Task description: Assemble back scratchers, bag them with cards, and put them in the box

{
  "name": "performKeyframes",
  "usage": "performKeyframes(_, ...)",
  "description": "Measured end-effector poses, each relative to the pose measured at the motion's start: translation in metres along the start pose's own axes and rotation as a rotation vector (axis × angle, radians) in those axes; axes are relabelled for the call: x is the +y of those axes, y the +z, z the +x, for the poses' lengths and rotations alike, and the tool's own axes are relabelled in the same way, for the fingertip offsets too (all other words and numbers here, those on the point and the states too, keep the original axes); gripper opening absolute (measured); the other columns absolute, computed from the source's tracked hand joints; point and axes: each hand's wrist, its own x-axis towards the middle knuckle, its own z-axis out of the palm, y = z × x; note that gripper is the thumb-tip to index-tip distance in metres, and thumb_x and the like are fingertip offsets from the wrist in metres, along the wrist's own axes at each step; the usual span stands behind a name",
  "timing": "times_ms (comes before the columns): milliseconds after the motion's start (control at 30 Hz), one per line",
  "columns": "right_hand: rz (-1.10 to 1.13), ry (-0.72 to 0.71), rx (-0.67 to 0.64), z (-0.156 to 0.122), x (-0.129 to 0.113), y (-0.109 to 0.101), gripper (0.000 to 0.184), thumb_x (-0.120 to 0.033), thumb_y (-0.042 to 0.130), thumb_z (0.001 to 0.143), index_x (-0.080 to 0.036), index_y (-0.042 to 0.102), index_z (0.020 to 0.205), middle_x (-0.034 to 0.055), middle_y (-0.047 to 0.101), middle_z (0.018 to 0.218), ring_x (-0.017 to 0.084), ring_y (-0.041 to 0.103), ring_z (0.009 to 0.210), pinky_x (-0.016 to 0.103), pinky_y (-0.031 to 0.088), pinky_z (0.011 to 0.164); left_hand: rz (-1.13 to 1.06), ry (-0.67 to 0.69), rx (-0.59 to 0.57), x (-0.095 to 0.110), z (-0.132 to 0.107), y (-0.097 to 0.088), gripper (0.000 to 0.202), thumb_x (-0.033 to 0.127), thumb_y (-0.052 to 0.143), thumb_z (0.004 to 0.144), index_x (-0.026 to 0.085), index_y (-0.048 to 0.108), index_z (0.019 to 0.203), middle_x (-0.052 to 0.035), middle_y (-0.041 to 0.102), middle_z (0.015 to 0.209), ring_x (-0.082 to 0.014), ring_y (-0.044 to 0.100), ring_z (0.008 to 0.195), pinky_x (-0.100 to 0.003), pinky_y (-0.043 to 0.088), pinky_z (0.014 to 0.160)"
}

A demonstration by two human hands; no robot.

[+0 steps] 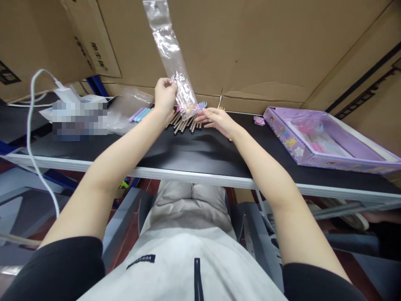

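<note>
My left hand (166,98) pinches the edge of a long clear plastic bag (172,50), which stands up at a slant. Small pink, yellow and purple pieces show through the lower end of the bag. Close beside that end is my right hand (221,121), its fingers stretched out and spread. Whether its fingertips touch the bag I cannot tell. Behind and below the bag lies a bunch of thin metallic sticks (180,127), partly hidden. A blue comb-like piece (203,105) shows just above my right fingertips.
An open purple box (288,138) with bagged items inside stands on the black table (200,154) at the right. A small pink piece (259,120) lies beside it. Purple and blue sticks (140,115) and crumpled clear plastic (125,106) are at the left, near a white cable (29,125). Cardboard (250,50) walls the back.
</note>
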Motion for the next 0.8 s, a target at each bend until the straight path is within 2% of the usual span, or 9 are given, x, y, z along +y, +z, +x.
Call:
performKeyframes(67, 0.076, 0.009, -0.028, 0.001, 0.002, 0.004, 0.040, -0.057, 0.079, 0.092, -0.019, 0.068, 0.098, 0.0082, 0.082, 0.108, 0.017, 0.077, 0.100, 0.025, 0.056, 0.086, -0.035, 0.029, -0.046, -0.020, -0.003, 0.002, 0.028, 0.016, 0.063, 0.105, 0.024, 0.042, 0.089, 0.0032, 0.055, 0.081, -0.0140, 0.064, 0.088, -0.029, 0.048, 0.087)
performKeyframes(167, 0.164, 0.001, 0.005, 0.004, 0.005, 0.009, 0.032, -0.043, 0.085, 0.088, -0.018, 0.066, 0.091, 0.0052, 0.081, 0.094, 0.015, 0.077, 0.086, 0.023, 0.057, 0.078, -0.045, 0.104, -0.175, -0.052, -0.002, -0.001, 0.041, 0.046, 0.081, 0.093, 0.026, 0.045, 0.093, -0.0005, 0.066, 0.095, -0.0239, 0.070, 0.109, -0.036, 0.054, 0.094)
performKeyframes(233, 0.189, 0.001, 0.032, 0.005, 0.005, 0.012, 0.027, -0.030, 0.088, 0.084, -0.018, 0.065, 0.088, 0.0032, 0.079, 0.085, 0.014, 0.076, 0.076, 0.023, 0.058, 0.074, -0.027, 0.103, -0.231, -0.067, -0.001, -0.005, 0.043, 0.052, 0.082, 0.088, 0.026, 0.047, 0.094, -0.0024, 0.068, 0.098, -0.0274, 0.071, 0.114, -0.040, 0.056, 0.096)
performKeyframes(300, 0.200, 0.011, 0.030, 0.005, 0.004, 0.014, 0.024, -0.018, 0.088, 0.079, -0.017, 0.064, 0.085, 0.0020, 0.077, 0.078, 0.013, 0.072, 0.067, 0.024, 0.059, 0.070, -0.020, 0.077, -0.279, -0.072, 0.000, -0.008, 0.039, 0.052, 0.079, 0.086, 0.026, 0.050, 0.093, -0.0040, 0.070, 0.100, -0.0290, 0.072, 0.116, -0.042, 0.058, 0.098)
performKeyframes(467, 0.167, 0.050, -0.001, 0.001, 0.001, 0.011, 0.021, -0.002, 0.080, 0.077, -0.016, 0.065, 0.081, 0.0008, 0.074, 0.070, 0.009, 0.063, 0.054, 0.022, 0.057, 0.061, -0.180, -0.110, -0.292, -0.054, 0.004, -0.020, 0.028, 0.047, 0.070, 0.086, 0.024, 0.059, 0.097, -0.0085, 0.077, 0.119, -0.0290, 0.071, 0.127, -0.042, 0.058, 0.106)
performKeyframes(533, 0.148, 0.058, -0.008, 0.002, 0.001, 0.009, 0.021, -0.001, 0.080, 0.076, -0.016, 0.065, 0.080, 0.0002, 0.072, 0.069, 0.008, 0.061, 0.053, 0.021, 0.055, 0.059, -0.211, -0.123, -0.266, -0.046, 0.014, -0.030, 0.031, 0.050, 0.072, 0.086, 0.024, 0.058, 0.095, -0.0092, 0.077, 0.126, -0.0293, 0.067, 0.134, -0.043, 0.056, 0.110)
performKeyframes(600, 0.137, 0.064, 0.002, 0.003, 0.001, 0.007, 0.022, -0.001, 0.080, 0.076, -0.016, 0.064, 0.078, -0.0001, 0.071, 0.068, 0.008, 0.060, 0.053, 0.019, 0.053, 0.057, -0.156, -0.102, -0.215, -0.041, 0.028, -0.041, 0.043, 0.062, 0.077, 0.082, 0.026, 0.056, 0.092, -0.0079, 0.077, 0.124, -0.0302, 0.066, 0.135, -0.045, 0.053, 0.110)
performKeyframes(700, 0.125, 0.091, 0.057, 0.006, 0.002, 0.002, 0.021, -0.003, 0.079, 0.078, -0.016, 0.064, 0.077, -0.0009, 0.069, 0.065, 0.007, 0.057, 0.051, 0.018, 0.049, 0.052, -0.112, -0.078, -0.120, -0.033, 0.045, -0.056, 0.056, 0.077, 0.078, 0.074, 0.029, 0.055, 0.092, -0.0023, 0.078, 0.117, -0.0271, 0.062, 0.140, -0.042, 0.050, 0.108)
performKeyframes(800, 0.111, 0.150, 0.108, 0.009, 0.005, -0.004, 0.018, -0.005, 0.077, 0.084, -0.016, 0.064, 0.078, -0.0016, 0.066, 0.061, 0.007, 0.053, 0.046, 0.019, 0.045, 0.048, 0.022, -0.078, -0.082, -0.018, 0.044, -0.065, 0.068, 0.091, 0.073, 0.072, 0.028, 0.057, 0.096, -0.0013, 0.077, 0.108, -0.0229, 0.054, 0.147, -0.040, 0.041, 0.105)
